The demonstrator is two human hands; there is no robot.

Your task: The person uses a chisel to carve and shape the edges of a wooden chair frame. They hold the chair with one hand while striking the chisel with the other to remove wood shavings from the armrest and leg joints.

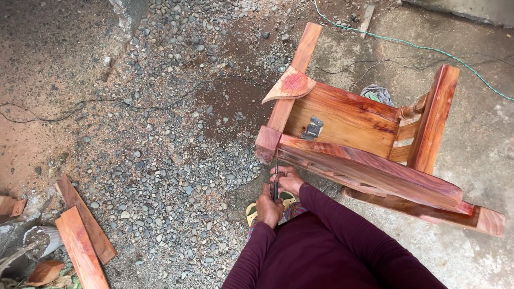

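Outdoor ground, half loose gravel (160, 134) and half bare concrete (471, 160), fills the head view. An overturned reddish varnished wooden chair (353, 134) lies on its side across the concrete, legs pointing away, a small metal bracket (312, 128) fixed inside its frame. Both hands meet just below the chair's lower rail (369, 174): the left hand (267, 206) is closed round the handle of a thin dark hand tool (276, 184), and the right hand (289, 179) curls over the same tool higher up, its fingers touching the rail's edge. The tool's tip is too small to tell apart. Judged risks: the tool could slip off the slick varnish toward the right fingers, and the unbraced chair could shift. Offcut boards (83, 235) and a green cord (407, 45) lie well apart.
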